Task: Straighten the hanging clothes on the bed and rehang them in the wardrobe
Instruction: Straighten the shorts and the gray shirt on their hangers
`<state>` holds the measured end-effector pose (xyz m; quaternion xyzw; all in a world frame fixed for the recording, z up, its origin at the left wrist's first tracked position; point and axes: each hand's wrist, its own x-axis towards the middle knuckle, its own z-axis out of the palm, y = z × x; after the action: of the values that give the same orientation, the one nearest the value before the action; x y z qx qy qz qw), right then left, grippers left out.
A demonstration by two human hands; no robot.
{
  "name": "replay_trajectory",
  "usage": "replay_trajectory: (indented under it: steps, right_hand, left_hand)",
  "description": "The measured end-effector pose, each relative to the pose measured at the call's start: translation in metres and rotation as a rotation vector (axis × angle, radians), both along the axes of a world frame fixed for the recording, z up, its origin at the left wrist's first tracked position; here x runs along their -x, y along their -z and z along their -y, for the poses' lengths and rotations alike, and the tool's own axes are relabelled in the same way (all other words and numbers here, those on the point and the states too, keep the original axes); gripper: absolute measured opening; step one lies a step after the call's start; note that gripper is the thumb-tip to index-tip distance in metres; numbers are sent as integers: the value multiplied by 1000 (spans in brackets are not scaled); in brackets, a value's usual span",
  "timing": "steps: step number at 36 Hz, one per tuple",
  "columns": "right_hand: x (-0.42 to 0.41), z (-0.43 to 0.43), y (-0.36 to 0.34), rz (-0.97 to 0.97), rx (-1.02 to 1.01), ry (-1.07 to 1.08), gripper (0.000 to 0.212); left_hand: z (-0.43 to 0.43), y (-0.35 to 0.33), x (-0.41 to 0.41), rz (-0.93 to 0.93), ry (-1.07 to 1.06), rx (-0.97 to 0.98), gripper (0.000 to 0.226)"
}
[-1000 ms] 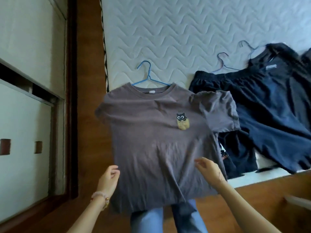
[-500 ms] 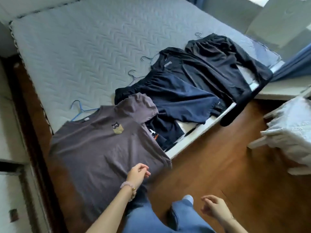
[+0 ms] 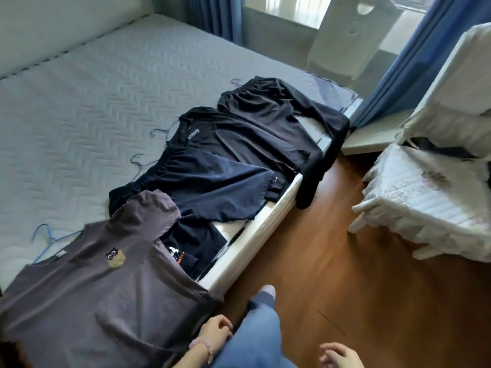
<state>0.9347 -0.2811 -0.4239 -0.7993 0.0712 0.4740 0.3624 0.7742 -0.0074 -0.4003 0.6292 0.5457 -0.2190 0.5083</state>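
Observation:
A grey T-shirt (image 3: pixel 87 301) with a small cat patch lies flat on the bed's near corner, on a blue hanger (image 3: pixel 45 236). Its hem hangs over the bed edge. My left hand (image 3: pixel 215 330) sits at the shirt's lower right hem, fingers curled, touching the fabric; a grip is not clear. My right hand (image 3: pixel 338 357) hovers over the floor at the bottom edge, fingers apart and holding nothing. Beyond the grey shirt lie navy shorts (image 3: pixel 207 187), a black top (image 3: pixel 239 136) and a black long-sleeved garment (image 3: pixel 281 107), each on a thin hanger.
The grey quilted mattress (image 3: pixel 79 102) stretches to the left and back. A white frilled chair (image 3: pixel 430 187) stands on the wooden floor (image 3: pixel 332 274) at the right. Blue curtains (image 3: pixel 398 75) and a window are behind. My jeans-clad leg (image 3: pixel 260 328) stands by the bed edge.
The view swung right, from the grey shirt towards the dark clothes and the chair. My right hand left the shirt's hem and now hangs over the floor. My left hand stays at the hem.

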Motion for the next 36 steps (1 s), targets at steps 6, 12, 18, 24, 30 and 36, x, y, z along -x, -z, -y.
replay_trajectory:
  steps: [6, 12, 18, 24, 30, 36]
  right_hand:
    - [-80, -52, -24, -31, -84, 75, 26]
    - [-170, -81, -20, 36, -24, -37, 24]
    - [-266, -105, -8, 5, 63, -137, 35]
    - [-342, -139, -24, 119, 31, 95, 26]
    - [-443, -173, -18, 33, 58, 75, 18]
    - [-556, -240, -34, 30, 118, -181, 12]
  left_hand:
    - [-31, 28, -43, 4, -264, 67, 28]
    - [-72, 47, -104, 0, -252, 72, 31]
    - [-112, 40, -190, 14, -341, 128, 50]
    - [-145, 17, -295, 51, -356, 136, 34]
    - [-175, 7, -407, 124, -473, 196, 22]
    - [-181, 10, -504, 230, -681, 231, 18]
